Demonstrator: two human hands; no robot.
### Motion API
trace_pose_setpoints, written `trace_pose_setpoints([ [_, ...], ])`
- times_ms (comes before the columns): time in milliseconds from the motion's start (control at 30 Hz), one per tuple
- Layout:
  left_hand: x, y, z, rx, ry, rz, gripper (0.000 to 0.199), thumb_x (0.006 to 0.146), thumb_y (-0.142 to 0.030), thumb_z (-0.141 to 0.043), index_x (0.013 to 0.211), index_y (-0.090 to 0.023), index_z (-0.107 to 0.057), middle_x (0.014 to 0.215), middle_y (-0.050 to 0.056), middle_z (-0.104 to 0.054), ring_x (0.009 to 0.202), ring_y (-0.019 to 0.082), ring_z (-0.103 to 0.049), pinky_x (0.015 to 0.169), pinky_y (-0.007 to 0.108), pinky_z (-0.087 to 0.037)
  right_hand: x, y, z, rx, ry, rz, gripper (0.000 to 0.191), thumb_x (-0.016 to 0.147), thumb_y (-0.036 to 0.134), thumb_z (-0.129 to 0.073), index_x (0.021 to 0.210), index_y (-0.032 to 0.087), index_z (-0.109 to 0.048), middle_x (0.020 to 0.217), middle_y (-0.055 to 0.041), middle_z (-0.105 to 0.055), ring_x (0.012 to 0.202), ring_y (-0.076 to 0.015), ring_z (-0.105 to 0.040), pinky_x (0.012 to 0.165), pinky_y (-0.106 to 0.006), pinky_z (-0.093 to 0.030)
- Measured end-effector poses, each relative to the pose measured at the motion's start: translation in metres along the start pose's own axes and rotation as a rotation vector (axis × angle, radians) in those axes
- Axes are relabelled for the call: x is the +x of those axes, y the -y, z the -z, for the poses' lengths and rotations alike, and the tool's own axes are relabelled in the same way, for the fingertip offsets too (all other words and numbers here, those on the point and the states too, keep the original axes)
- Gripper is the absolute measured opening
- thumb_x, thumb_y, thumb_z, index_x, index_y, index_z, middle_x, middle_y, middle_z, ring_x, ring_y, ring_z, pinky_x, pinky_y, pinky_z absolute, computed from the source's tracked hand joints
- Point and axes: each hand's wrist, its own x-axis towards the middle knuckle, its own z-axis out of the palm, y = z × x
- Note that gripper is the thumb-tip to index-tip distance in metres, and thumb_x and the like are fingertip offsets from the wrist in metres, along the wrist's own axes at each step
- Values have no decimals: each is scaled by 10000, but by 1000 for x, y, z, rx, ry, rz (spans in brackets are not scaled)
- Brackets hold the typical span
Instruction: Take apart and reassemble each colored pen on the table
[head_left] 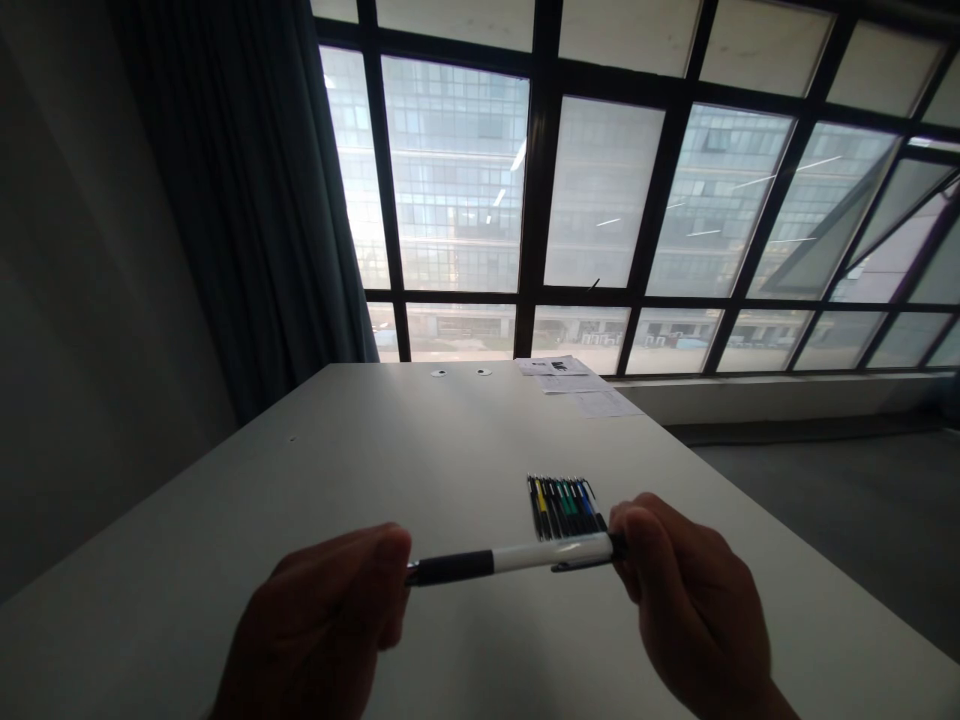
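Holding a pen in both hands

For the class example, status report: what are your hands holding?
Left hand, right hand: both gripping a black-and-white pen. Row of pens beyond, on the table.

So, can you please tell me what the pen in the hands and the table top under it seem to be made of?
The pen: its white barrel looks like glossy plastic, from the smooth shine, and its black grip looks matte, perhaps rubber, though this is hard to tell. The table top seems a smooth pale laminate with a soft sheen; what lies beneath the surface does not show.
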Motion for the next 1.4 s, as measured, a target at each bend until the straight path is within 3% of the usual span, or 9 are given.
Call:
trace_pose_setpoints([
  [267,3,-5,-2,6,-31,19,510,910,-523,-463,506,-211,-475,501,-11,-461,453,126,-382,463,261,-342,-5,-2,1,43,7,-84,314,1015,330,-430,731,216,-498,574,33,-405,498,-118,-362,463,-244,-281],
  [433,2,-4,-2,-33,-47,20,362,866,-510,-565,665,-214,-622,541,-18,-511,472,124,-436,461,246,-348,-6,-1,0,65,-45,-150,251,1014,364,-437,828,225,-532,621,25,-449,531,-127,-398,478,-237,-336],
  [867,1,3,-1,-165,-116,101,286,836,-487,-647,892,-209,-681,569,-23,-571,490,117,-464,472,226,-400,-3,4,7,127,5,-56,88,980,255,-535,983,219,-615,732,-31,-676,655,-176,-652,611,-289,-531],
  [967,5,9,0,-317,-107,133,304,804,-484,-710,917,-203,-697,611,-12,-614,533,114,-513,493,195,-452,-4,5,6,148,36,-21,62,967,216,-553,989,230,-610,772,-25,-701,676,-168,-673,622,-272,-536],
  [1100,12,13,-3,-674,-139,175,294,765,-454,-778,924,-224,-688,956,17,-712,760,136,-650,718,219,-568,-6,4,-7,48,213,0,47,958,208,-565,925,222,-596,744,-6,-687,626,-132,-638,553,-218,-476],
  [1167,12,13,-6,-804,-67,183,243,803,-431,-751,921,-232,-677,970,15,-710,852,165,-682,800,262,-581,-7,3,-17,-26,375,-28,58,946,219,-581,893,212,-601,740,-5,-681,609,-123,-612,538,-211,-440],
  [1267,8,12,-12,-868,169,205,177,891,-414,-653,933,-242,-662,801,-1,-689,728,158,-686,688,267,-591,-8,3,-24,-112,643,-128,140,865,298,-709,803,206,-623,724,6,-680,607,-123,-596,545,-215,-404],
  [1333,3,14,-17,-737,285,175,138,924,-377,-617,945,-249,-667,765,-9,-678,625,125,-651,601,230,-562,-8,4,-22,-108,702,-214,257,780,409,-791,761,210,-630,729,14,-676,641,-131,-603,557,-215,-401],
  [1400,0,17,-22,-512,340,35,66,905,-298,-655,938,-256,-694,811,-6,-683,653,113,-648,607,202,-542,-6,5,-16,-74,640,-247,317,772,497,-774,768,214,-632,749,10,-667,693,-142,-606,591,-220,-414],
])
